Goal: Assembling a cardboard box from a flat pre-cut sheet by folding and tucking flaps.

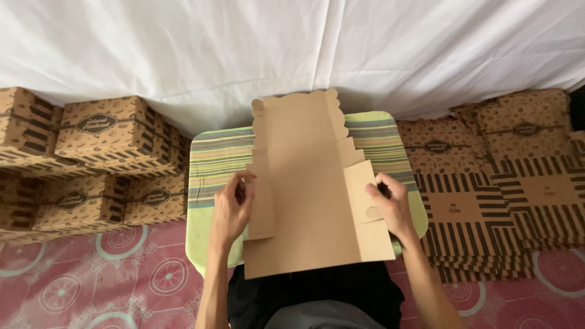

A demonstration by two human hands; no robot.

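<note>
Brown cardboard box blank (304,195) is being folded on the striped surface (213,158) — side flaps gripped by left hand (231,207) and right hand (390,204); creasing upright is needed next.

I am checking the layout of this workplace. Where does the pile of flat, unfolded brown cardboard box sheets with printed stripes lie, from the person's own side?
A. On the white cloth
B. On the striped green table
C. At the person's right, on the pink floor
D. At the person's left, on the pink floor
C: the pile of flat striped sheets lies beyond the right hand, while the folded boxes are stacked at the left.
</note>
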